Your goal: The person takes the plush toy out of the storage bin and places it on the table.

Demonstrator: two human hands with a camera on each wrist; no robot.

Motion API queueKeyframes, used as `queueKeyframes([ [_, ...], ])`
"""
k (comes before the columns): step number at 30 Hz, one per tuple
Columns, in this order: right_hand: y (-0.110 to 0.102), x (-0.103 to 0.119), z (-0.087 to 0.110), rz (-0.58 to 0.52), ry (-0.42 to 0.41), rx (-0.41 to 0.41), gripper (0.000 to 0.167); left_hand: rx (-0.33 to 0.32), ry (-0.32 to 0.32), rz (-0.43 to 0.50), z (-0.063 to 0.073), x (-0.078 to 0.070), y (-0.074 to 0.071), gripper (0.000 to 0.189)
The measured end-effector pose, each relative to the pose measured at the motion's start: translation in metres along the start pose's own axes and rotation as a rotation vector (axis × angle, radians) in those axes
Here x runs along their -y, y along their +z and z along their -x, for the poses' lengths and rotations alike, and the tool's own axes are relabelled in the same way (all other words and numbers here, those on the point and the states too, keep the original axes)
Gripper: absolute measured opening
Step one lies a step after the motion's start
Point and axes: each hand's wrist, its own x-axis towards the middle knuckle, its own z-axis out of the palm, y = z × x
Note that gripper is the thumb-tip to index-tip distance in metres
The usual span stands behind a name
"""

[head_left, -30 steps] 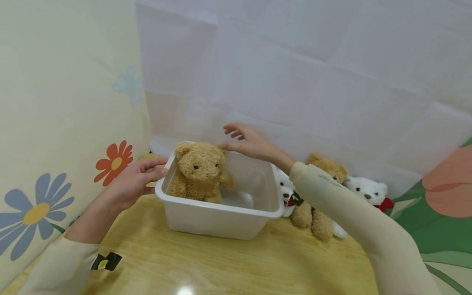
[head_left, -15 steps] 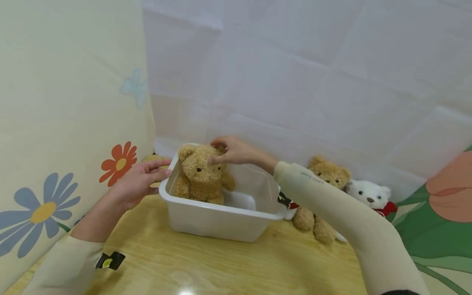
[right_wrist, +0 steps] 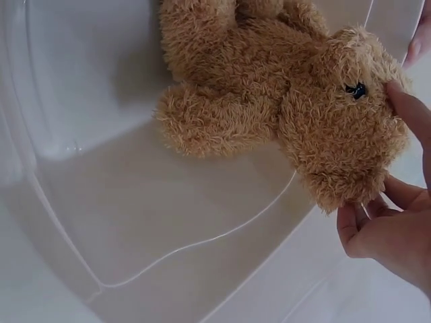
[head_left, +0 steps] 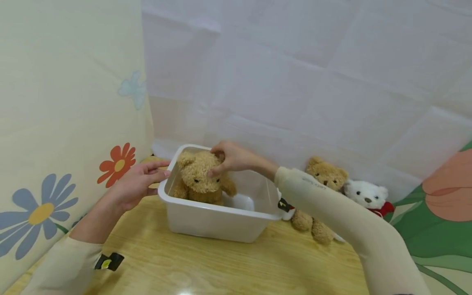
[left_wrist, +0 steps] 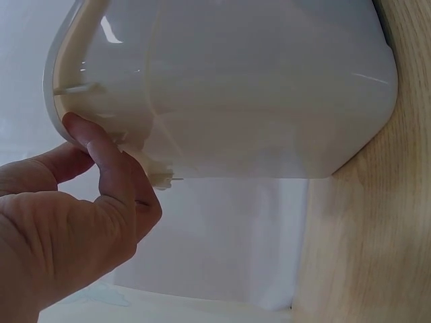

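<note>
A tan teddy bear (head_left: pixel 200 170) sits in the left end of a white plastic bin (head_left: pixel 217 223), its head bowed forward. My right hand (head_left: pixel 236 156) grips the head on its ear side. In the right wrist view, the thumb (right_wrist: pixel 411 111) lies on the forehead near the eye, with the other fingers behind the ear. At the bin's left rim, my left hand (head_left: pixel 138 180) holds on from outside. The left wrist view shows bent fingers (left_wrist: pixel 101 145) pinching at the lip; part of their contact is hidden.
Right of the bin, another tan teddy bear (head_left: pixel 326 174) and a white bear (head_left: pixel 366 193) with red on it lean near the back sheet. Another white toy is mostly hidden by the right arm. All stand on a wooden table (head_left: pixel 206 262). A flower-print sheet (head_left: pixel 73 102) hangs left.
My right hand has moved left and down from above the bin onto the bear's head. The head has dipped forward and lower. My left hand stays at the rim.
</note>
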Motion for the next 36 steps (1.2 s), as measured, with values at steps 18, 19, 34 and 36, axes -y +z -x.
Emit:
queueKeyframes([
  [18,0.013,0.02,0.03,0.018,0.061,0.017,0.094,-0.004,-0.015,-0.009,0.001,-0.006,0.004,0.064],
  [19,0.013,0.021,0.031,0.019,0.062,0.006,0.092,-0.002,-0.016,-0.009,0.001,-0.006,0.004,0.063],
  [34,-0.005,0.017,0.058,-0.109,0.071,-0.295,0.072,0.017,-0.023,-0.022,-0.006,-0.005,0.011,0.063],
  [36,-0.009,0.015,0.063,-0.115,0.08,-0.322,0.072,0.012,-0.023,-0.02,-0.008,-0.004,0.013,0.063],
])
